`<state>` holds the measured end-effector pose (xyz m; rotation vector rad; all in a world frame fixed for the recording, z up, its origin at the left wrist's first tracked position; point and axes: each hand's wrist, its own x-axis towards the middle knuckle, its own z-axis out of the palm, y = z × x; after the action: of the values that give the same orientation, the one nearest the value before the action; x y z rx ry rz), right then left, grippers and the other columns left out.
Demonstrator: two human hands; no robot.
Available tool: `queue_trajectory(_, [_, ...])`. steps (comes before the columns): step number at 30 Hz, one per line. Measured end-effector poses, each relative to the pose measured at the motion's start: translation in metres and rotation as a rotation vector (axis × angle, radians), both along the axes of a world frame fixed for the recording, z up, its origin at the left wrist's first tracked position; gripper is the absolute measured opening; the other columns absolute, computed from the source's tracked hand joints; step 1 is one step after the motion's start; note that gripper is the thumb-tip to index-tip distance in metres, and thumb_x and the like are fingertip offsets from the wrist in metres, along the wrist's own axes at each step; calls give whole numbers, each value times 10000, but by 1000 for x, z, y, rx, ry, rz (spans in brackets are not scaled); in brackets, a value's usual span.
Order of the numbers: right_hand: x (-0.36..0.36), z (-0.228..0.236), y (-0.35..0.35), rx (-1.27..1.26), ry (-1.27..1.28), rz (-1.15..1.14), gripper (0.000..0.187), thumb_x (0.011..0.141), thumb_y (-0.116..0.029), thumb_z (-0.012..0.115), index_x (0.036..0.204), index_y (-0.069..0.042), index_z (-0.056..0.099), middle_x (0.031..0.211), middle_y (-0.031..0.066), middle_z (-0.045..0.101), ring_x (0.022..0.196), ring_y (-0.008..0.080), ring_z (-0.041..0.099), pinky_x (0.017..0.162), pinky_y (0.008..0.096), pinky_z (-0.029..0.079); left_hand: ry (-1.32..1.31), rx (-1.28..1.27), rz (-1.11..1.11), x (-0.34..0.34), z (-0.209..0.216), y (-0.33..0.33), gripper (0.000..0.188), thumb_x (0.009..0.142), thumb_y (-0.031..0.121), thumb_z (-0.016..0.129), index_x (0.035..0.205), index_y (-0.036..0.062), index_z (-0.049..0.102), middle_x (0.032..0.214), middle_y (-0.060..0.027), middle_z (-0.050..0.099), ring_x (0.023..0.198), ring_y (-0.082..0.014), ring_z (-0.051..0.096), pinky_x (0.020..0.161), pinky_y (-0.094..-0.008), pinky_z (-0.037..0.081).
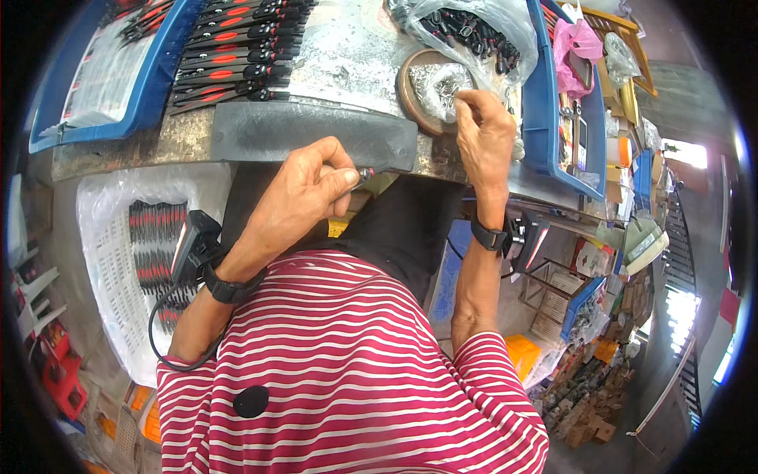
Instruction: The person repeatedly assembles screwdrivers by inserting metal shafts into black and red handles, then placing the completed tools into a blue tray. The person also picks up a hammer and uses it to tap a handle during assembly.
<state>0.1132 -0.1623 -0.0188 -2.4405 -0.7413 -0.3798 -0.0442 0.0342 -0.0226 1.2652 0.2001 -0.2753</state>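
So a small black-and-red part [365,173] is pinched between thumb and forefinger in the left grip [306,188], poking out to the right of the fingertips, just off the near edge of the grey pad [312,130]. The right grip [483,130] is held at the near right side of a round bowl [404,91], fingertips bunched over its rim; whether one of the tiny silvery bits [444,85] is actually pinched there can't be told. Just beyond that grip, a clear bag [517,35] of black parts [472,38] is seen lying open, with a blue bin [539,126] to its right. Well beyond the left grip, and a bit to its left, a row of black-and-red tools [237,57] is laid out on the table [343,51]. For doing this bit well, only one silvery piece should probably be picked at a time, with a light fingertip pinch, as bits that small are likely dropped or tangled easily. The part is best held firm with its free end left clear of the thumb, and both grips would be better brought together over the pad, so anything dropped is caught there rather than lost below.
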Motion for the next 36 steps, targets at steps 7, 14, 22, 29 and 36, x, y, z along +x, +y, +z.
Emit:
queue_trajectory(7, [8, -6, 10, -164, -16, 42, 85, 766, -99, 632, 802, -23, 625, 761, 151, 608, 703, 331, 591, 645, 411, 452, -23, 42, -16, 2, 2, 0, 132, 898, 151, 531, 912, 25, 497, 615, -9, 515, 499, -20, 380, 438, -168, 272])
queue_trajectory(14, [12, -6, 12, -120, 67, 58, 87, 772, -90, 581, 735, -12, 586, 734, 178, 594, 702, 372, 584, 641, 447, 442, -3, 30, -28, 3, 4, 0, 127, 889, 129, 534, 941, 22, 488, 630, -5, 516, 516, -20, 388, 451, -165, 283])
queue_trajectory(22, [13, -6, 7, 148, 277, -22, 131, 768, -106, 602, 782, 24, 614, 649, 106, 620, 549, 160, 582, 548, 299, 467, -13, 1, -14, 3, 6, 3, 136, 876, 104, 539, 965, 18, 481, 647, -5, 523, 537, -18, 404, 462, -162, 294])
queue_trajectory(29, [9, 1, -1, 471, 534, 27, 92, 845, -64, 571, 851, 28, 578, 686, 48, 596, 522, 74, 525, 466, 202, 414, 2, -22, 34, 5, 9, 1, 130, 879, 100, 537, 957, 6, 492, 665, -21, 540, 537, -25, 410, 458, -166, 295])
queue_trajectory(36, [-27, 15, 15, 729, 542, 43, 60, 873, -38, 551, 871, 17, 574, 736, 76, 626, 506, 80, 533, 447, 190, 408, -40, -96, 124, 5, 9, -4, 175, 889, 130, 546, 999, 7, 490, 682, -21, 550, 548, -26, 408, 456, -163, 291])
